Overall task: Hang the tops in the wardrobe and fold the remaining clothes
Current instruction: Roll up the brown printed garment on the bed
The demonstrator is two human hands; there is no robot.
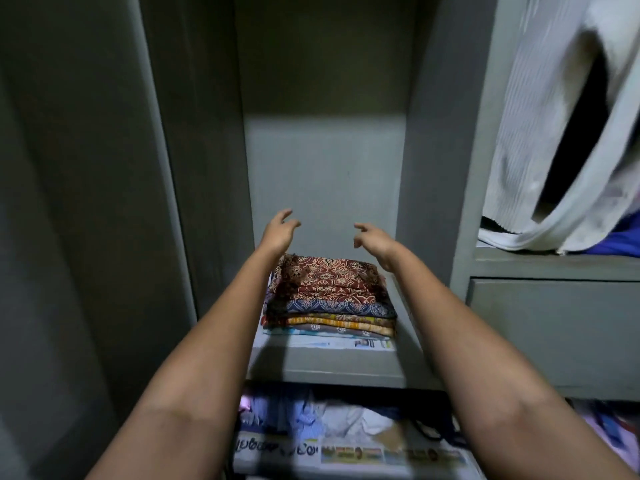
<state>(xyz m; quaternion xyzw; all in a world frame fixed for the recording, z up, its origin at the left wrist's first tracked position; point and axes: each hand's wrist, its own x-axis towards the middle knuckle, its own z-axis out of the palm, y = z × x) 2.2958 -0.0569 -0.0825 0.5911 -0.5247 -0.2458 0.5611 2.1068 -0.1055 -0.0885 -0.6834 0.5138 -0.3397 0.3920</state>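
A stack of folded patterned clothes [329,296] lies on a sheet of newspaper on the grey wardrobe shelf [332,370]; the top piece is red-brown with a cream print. Both my arms reach into the compartment above the stack. My left hand [278,232] hovers over its far left corner, fingers apart and empty. My right hand [375,242] hovers over its far right corner, fingers loosely curled, holding nothing. A white ribbed top [540,133] hangs in the compartment on the right.
The grey wardrobe door [69,202] stands open on the left. Below the shelf, loose clothes [311,414] lie on a newspaper [346,455]. A closed drawer front [554,323] sits at the right, with blue fabric [620,237] above it.
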